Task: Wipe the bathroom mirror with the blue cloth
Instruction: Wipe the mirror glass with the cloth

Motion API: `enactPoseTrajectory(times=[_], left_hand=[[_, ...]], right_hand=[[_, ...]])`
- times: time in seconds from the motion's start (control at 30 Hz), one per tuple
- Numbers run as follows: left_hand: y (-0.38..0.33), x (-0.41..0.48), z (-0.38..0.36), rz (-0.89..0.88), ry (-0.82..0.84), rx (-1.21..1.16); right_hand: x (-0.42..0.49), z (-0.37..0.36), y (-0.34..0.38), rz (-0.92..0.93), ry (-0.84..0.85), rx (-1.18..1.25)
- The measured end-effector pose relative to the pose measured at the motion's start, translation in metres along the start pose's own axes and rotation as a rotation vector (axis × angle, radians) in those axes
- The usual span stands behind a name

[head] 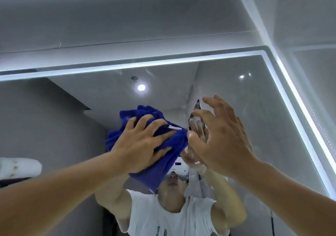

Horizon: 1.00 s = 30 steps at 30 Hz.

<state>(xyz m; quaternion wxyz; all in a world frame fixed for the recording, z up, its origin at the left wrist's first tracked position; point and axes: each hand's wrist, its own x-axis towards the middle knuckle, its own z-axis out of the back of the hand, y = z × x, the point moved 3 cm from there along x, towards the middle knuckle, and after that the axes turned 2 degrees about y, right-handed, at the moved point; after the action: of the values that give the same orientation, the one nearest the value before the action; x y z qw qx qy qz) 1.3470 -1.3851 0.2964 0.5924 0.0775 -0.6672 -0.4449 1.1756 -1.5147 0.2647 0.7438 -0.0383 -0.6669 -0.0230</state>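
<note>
Cloth on glass, high up near the lit top edge.

Left hand (143, 143) presses the bunched blue cloth (152, 155) flat against the mirror (236, 90), fingers spread over it; right hand (218, 137) hovers just beside, fingers apart, holding nothing. Bare fingertips touching the glass would likely smear it, and the loose bunch could slip down.

The blue cloth (160, 155), a deep blue plush towel, sits bunched and creased at the centre of the frame, pressed flat against the glass, with one corner hanging down toward lower centre. The bathroom mirror (245, 94) fills the middle and lower part of the frame; it is a large pane edged by a glowing white light strip along its top and right side.
</note>
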Motion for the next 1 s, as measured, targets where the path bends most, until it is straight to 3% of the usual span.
enactPoseTrajectory(times=[0.1, 0.2, 0.27, 0.4, 0.67, 0.8, 1.0], left_hand=[[0.073, 0.058, 0.019, 0.308, -0.025, 0.060], [0.140, 0.100, 0.027, 0.702, 0.046, -0.096], [0.137, 0.102, 0.020, 0.753, 0.020, -0.102], [0.085, 0.065, 0.014, 0.626, -0.089, -0.086], [-0.054, -0.045, -0.004, 0.440, 0.004, -0.098], [-0.123, -0.108, -0.019, 0.222, 0.110, -0.116], [-0.114, -0.114, -0.011, -0.103, 0.137, -0.079]], right_hand=[[0.001, 0.000, 0.001, 0.000, -0.005, 0.011], [0.000, 0.003, -0.001, 0.003, -0.013, 0.031], [-0.001, 0.004, -0.006, 0.009, -0.014, 0.015], [-0.007, -0.001, -0.010, -0.039, -0.020, 0.034], [-0.018, -0.022, 0.007, -0.057, 0.021, 0.034], [-0.037, -0.023, 0.011, -0.036, 0.038, 0.006], [-0.062, -0.016, 0.014, -0.084, 0.075, 0.049]])
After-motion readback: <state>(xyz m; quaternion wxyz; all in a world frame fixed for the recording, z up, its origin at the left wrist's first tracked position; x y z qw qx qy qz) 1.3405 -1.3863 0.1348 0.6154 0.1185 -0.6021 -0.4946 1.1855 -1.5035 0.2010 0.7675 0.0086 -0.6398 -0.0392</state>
